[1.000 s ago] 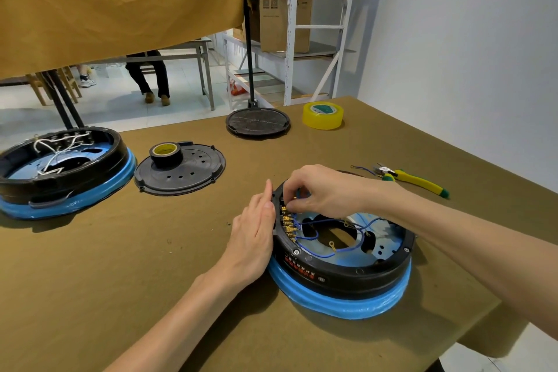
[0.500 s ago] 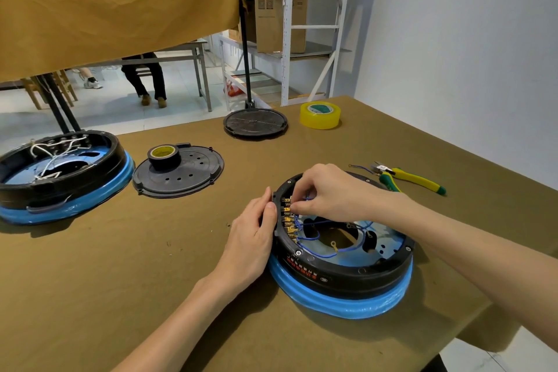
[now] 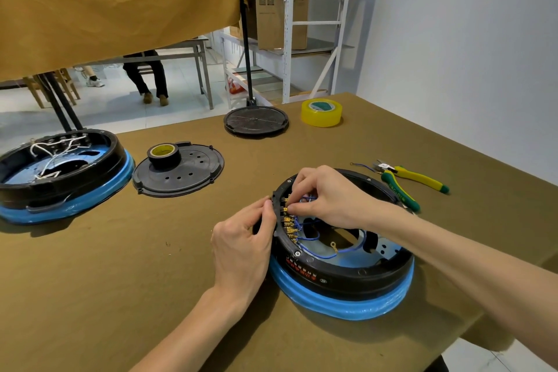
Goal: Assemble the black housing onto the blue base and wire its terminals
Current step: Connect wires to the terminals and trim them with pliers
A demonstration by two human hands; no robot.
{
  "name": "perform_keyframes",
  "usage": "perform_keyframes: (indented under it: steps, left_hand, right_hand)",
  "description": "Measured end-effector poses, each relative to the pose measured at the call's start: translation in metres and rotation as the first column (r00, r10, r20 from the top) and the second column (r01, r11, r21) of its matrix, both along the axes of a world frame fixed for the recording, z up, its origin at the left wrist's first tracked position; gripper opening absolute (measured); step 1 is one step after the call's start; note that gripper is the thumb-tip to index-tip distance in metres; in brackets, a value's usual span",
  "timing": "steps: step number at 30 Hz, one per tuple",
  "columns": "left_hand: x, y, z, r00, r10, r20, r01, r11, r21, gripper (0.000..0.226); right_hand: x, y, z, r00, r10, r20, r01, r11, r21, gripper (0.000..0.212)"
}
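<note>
Item: black housing (image 3: 347, 273), ring-shaped, seated on the blue base (image 3: 341, 300), near right part of the table (image 3: 120, 281). Seating step judged done: the housing sits level on the base all round its visible edge.

Terminals: a row of brass terminals (image 3: 288, 222) on the inner left wall of the housing. Several carry blue wires (image 3: 305, 235) that loop across the opening. One blue wire ends in a loose ring lug (image 3: 333, 244), lying unconnected inside the ring. Wiring judged part done, with at least this lead left.

Right hand (image 3: 326, 198): reaches in over the far rim, fingertips pinched on a small fitting at the upper end of the terminal row. Whether it grips a wire end or a screw is too small to tell.

Left hand (image 3: 244, 246): rests against the outer left wall of the housing, fingers curled round the rim, steadying it.

Also on the table:
- Pliers (image 3: 410, 180), green and yellow handles, far right of the housing, with a short spare blue wire just beside them.
- Perforated black lid (image 3: 181, 172), left of centre, with a roll of black tape (image 3: 164, 155) standing on it. Lid not yet fitted to anything.
- Second housing and base (image 3: 63, 178), far left, with white wires inside.
- Round black stand foot (image 3: 256, 121) and a roll of yellow tape (image 3: 321, 112), far edge.
</note>
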State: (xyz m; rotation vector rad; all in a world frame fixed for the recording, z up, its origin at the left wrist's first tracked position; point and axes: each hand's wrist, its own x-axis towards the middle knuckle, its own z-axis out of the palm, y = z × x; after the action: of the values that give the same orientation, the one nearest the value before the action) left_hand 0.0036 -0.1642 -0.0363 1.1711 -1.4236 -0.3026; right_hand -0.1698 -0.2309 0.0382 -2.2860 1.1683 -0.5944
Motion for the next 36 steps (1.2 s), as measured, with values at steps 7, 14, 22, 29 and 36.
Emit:
perform_keyframes:
  steps: [7, 14, 22, 29, 36]
  left_hand:
    - [0.004, -0.005, -0.003, 0.997, 0.041, -0.059, -0.035, 0.994, 0.099, 0.016]
    - [0.008, -0.017, -0.003, 0.987, -0.099, -0.124, 0.125, 0.966, 0.226, 0.035]
    - [0.011, -0.021, -0.009, 0.962, -0.167, -0.215, 0.215, 0.951, 0.224, 0.034]
    - [0.012, -0.022, -0.010, 0.959, -0.177, -0.220, 0.227, 0.947, 0.227, 0.034]
    - [0.011, -0.023, -0.010, 0.968, -0.161, -0.193, 0.202, 0.954, 0.221, 0.033]
  right_hand:
    - [-0.006, -0.001, -0.002, 0.998, -0.051, 0.036, 0.050, 0.999, 0.019, 0.008]
    - [-0.014, -0.012, 0.002, 0.980, -0.191, 0.056, 0.173, 0.957, 0.233, 0.012]
    - [-0.003, -0.021, 0.011, 0.965, -0.261, -0.013, 0.238, 0.857, 0.456, 0.010]
    - [-0.001, -0.031, 0.020, 0.950, -0.291, -0.117, 0.293, 0.692, 0.659, 0.019]
    - [0.001, -0.040, 0.024, 0.960, -0.197, -0.199, 0.280, 0.663, 0.694, 0.006]
